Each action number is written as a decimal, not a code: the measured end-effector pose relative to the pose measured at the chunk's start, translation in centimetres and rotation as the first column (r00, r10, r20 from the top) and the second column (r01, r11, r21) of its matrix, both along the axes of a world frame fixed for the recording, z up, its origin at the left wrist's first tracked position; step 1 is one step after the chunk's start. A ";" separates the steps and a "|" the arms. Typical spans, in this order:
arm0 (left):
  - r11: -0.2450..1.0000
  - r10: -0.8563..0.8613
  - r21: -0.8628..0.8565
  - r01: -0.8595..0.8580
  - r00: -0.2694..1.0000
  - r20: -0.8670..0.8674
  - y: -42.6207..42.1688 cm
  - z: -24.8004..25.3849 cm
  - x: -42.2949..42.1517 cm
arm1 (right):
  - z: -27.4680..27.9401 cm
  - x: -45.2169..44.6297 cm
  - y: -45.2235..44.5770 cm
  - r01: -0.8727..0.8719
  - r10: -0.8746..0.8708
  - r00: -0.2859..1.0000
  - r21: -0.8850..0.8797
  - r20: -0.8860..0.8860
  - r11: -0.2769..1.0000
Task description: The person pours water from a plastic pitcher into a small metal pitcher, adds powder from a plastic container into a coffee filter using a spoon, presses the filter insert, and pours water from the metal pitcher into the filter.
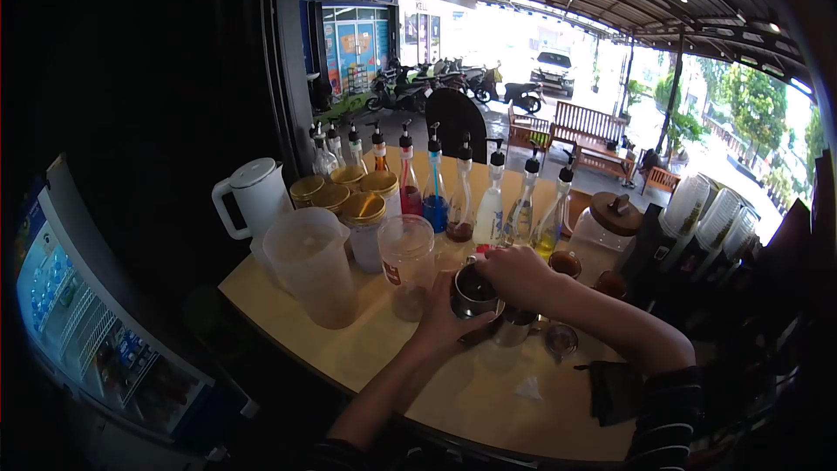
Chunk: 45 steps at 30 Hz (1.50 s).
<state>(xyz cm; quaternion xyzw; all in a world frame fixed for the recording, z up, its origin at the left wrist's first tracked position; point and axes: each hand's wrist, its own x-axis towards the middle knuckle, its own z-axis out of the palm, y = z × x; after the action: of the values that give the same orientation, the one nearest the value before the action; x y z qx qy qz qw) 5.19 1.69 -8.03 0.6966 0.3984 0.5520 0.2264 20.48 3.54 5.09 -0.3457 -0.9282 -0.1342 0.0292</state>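
Note:
My left hand (445, 321) is wrapped round a small metal cup (476, 301) with a dark inside, above the wooden table (384, 366). Over the cup's rim, my right hand (514, 272) has its fingers closed; what they hold is hidden. A clear plastic cup (406, 262) with a red mark stands just left of my left hand. Beside it is a large frosted pitcher (309, 270). Another metal vessel (514, 328) sits under my right wrist, with a small glass (561, 341) to its right.
Pump bottles (435, 196) line the far side. Gold-lidded jars (363, 209) and a white jug (253, 196) stand at left. A lidded glass jar (608, 225), stacked plastic cups (687, 202) and a dark cloth (615, 391) are at right. A fridge (96, 323) stands at far left.

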 end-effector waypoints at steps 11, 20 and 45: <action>0.998 -0.049 -0.032 0.052 0.996 0.076 0.2 -0.3 0.3 | 2.5 1.0 -0.3 -0.009 0.010 1.000 -0.133 0.007 0.991; 1.000 -0.012 -0.003 0.012 1.000 0.016 0.3 -0.2 0.2 | 1.3 1.3 -0.3 0.033 -0.029 0.999 -0.105 0.039 0.994; 0.976 0.215 -0.010 -0.219 0.966 -0.140 -1.0 2.0 1.6 | -1.6 2.4 -0.8 -0.097 0.101 0.995 0.212 -0.004 0.972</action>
<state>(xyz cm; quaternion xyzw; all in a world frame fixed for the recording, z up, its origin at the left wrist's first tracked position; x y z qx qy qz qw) 6.78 0.66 -6.05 0.6826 0.4940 0.5186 0.1452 22.84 2.78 3.47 -0.2949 -0.9245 -0.2281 0.0792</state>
